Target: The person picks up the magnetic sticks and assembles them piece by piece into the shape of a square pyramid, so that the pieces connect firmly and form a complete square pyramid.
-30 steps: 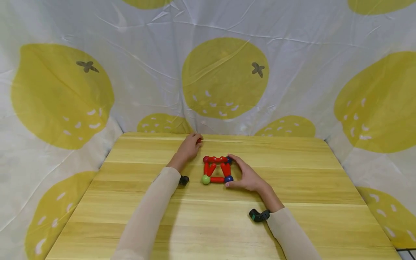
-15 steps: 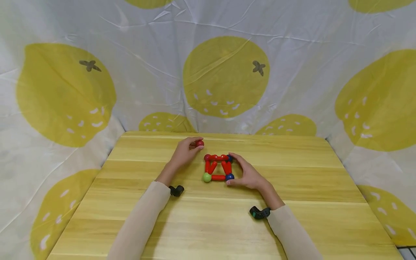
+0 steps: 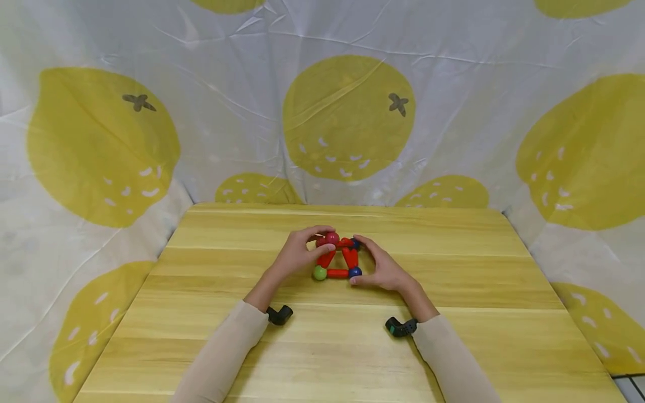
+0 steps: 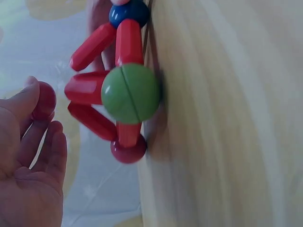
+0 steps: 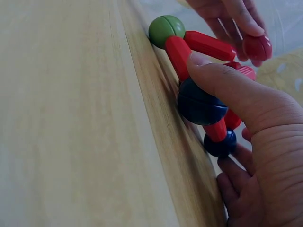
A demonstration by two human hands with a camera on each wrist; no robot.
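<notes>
A square of red magnetic rods (image 3: 337, 273) and balls lies on the table. Its near corners are a green ball (image 3: 319, 273) and a dark blue ball (image 3: 355, 272); a second blue ball (image 5: 220, 143) and a dark red ball (image 4: 129, 150) form the far ones. Several rods slant up from the corners, their upper ends joined to no ball. My left hand (image 3: 297, 253) pinches a loose red ball (image 3: 332, 238) above the square's far left part, apart from the rods in the left wrist view. My right hand (image 3: 385, 271) grips the right side, thumb on the near blue ball, fingers at the far one.
The wooden table (image 3: 322, 347) reaches back to a white curtain (image 3: 242, 112) with a yellow fruit print. Black wrist cameras sit on both wrists, the left camera (image 3: 280, 315) and the right camera (image 3: 400, 327).
My left hand has come from the table's back edge with the red ball, moving right and nearer until over the rods. My right hand has kept its grip on the square, almost still.
</notes>
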